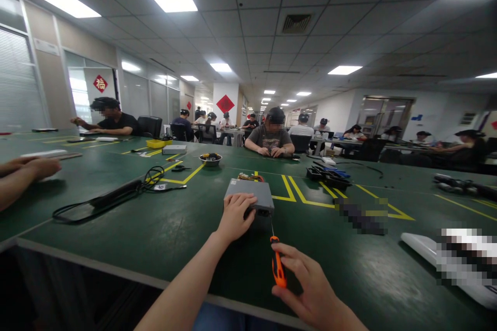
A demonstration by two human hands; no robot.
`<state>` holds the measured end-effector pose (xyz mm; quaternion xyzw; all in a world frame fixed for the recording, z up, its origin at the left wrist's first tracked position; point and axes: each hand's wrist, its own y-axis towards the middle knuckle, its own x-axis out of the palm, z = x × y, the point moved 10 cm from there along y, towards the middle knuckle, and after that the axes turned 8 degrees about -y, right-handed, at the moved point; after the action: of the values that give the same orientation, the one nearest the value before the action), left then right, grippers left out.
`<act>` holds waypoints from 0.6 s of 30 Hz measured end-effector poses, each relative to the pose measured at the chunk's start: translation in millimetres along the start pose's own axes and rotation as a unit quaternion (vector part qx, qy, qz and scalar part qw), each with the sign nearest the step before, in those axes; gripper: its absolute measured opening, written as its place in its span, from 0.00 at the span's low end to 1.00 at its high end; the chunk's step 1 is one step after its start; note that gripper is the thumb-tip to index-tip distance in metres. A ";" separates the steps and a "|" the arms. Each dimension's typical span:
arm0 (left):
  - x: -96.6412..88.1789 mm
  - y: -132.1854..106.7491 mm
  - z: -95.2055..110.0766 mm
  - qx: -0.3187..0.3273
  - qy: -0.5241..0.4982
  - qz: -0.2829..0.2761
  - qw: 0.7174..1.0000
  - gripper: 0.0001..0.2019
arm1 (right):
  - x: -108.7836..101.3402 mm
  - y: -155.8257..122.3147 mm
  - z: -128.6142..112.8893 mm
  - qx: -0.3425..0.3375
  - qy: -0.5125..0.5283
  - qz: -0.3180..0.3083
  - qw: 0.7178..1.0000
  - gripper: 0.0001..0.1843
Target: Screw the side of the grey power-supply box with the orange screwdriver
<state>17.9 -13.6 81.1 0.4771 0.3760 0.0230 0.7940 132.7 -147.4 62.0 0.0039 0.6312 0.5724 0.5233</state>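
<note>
A grey metal computer power supply [254, 190] lies on the green table in front of me, a bundle of coloured wires at its far side. My left hand [236, 215] grips its near left part, fingers over the top and thumb at the front face. An orange and black screwdriver [278, 266] points away from me, its thin shaft reaching the near right corner of the power supply. My right hand [305, 282] holds its handle loosely between thumb and fingers. Whether the tip sits in a screw is too small to tell.
Beyond the power supply stands a metal bowl [210, 160] of small parts. A black corded bar [116, 192] lies to the left, near another person's hands [34, 169]. Black plastic parts [329, 176] and a white object [430, 253] are at right. A co-worker [271, 134] sits opposite.
</note>
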 end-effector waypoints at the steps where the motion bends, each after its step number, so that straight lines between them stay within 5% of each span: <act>1: -0.3 -0.1 0.4 0.000 0.000 0.000 1.000 0.14 | 0.1 1.0 -1.0 -0.004 -0.001 -0.002 1.000 0.15; 8: 0.7 -1.3 0.6 -0.005 0.003 0.001 1.000 0.15 | -7.8 8.9 -18.5 -0.042 -0.011 -0.016 0.999 0.14; 14: 2.6 -1.4 -2.1 -0.011 0.000 -0.001 1.000 0.15 | -12.7 -0.2 -1.0 0.004 0.019 0.053 0.998 0.16; 18: 0.6 -1.1 0.1 -0.006 0.000 0.002 1.000 0.15 | -7.6 -1.2 5.4 0.013 0.029 0.029 0.999 0.15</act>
<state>18.0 -14.0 79.9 0.4733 0.3751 0.0266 0.7966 140.4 -148.5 67.3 0.0128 0.6532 0.5790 0.4878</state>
